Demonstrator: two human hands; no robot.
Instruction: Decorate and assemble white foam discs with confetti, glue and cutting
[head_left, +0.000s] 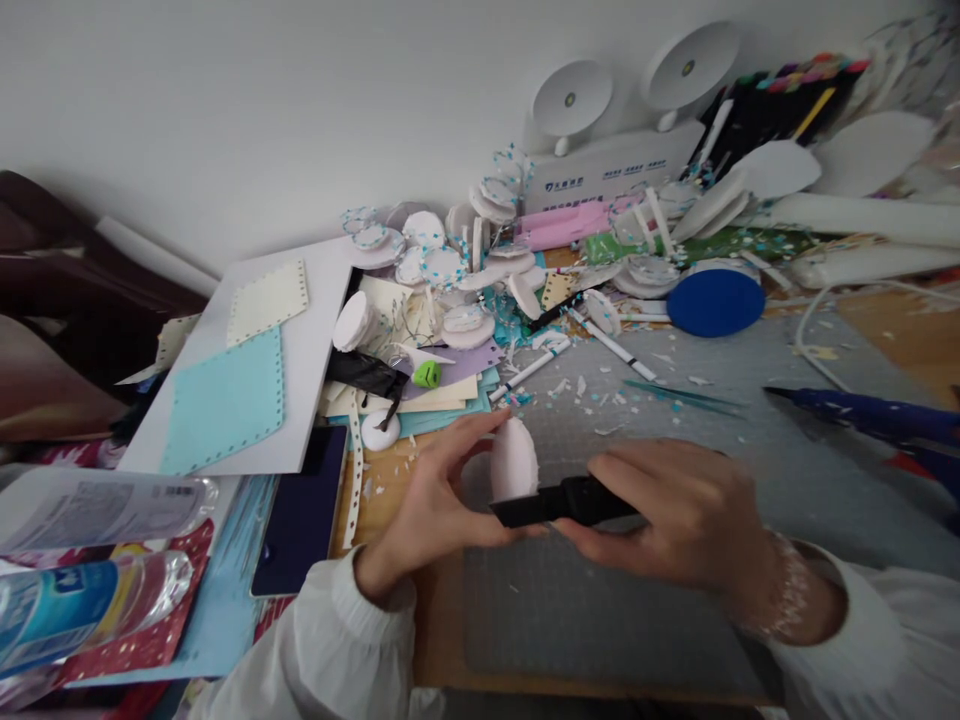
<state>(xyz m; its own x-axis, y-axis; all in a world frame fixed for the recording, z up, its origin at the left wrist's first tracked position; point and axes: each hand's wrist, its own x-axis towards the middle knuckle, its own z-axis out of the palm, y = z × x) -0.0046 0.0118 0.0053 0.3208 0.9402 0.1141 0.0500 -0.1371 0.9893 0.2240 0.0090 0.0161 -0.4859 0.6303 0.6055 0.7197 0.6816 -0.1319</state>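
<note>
Above the grey cutting mat (555, 610), my left hand (439, 490) is closed on a white foam disc (514, 460), pinching it by its rim with thumb and fingers. The disc stands on edge and its rim looks rough. A black utility knife (577, 500) is in my right hand (667, 510), fingers wrapped about its handle. Its dark blade lies across the lower part of the disc, close to my left thumb. Whether the blade is cutting in cannot be seen. White shavings (581, 385) are scattered on the mat behind.
Foam discs (465, 325) and wire garlands are heaped at the back. Teal tweezers (682, 397), a blue round lid (716, 300) and a blue glue gun (870, 410) lie beyond my right hand. Left are a dark phone (300, 515), punched paper sheets (225, 400) and plastic bottles (90, 600).
</note>
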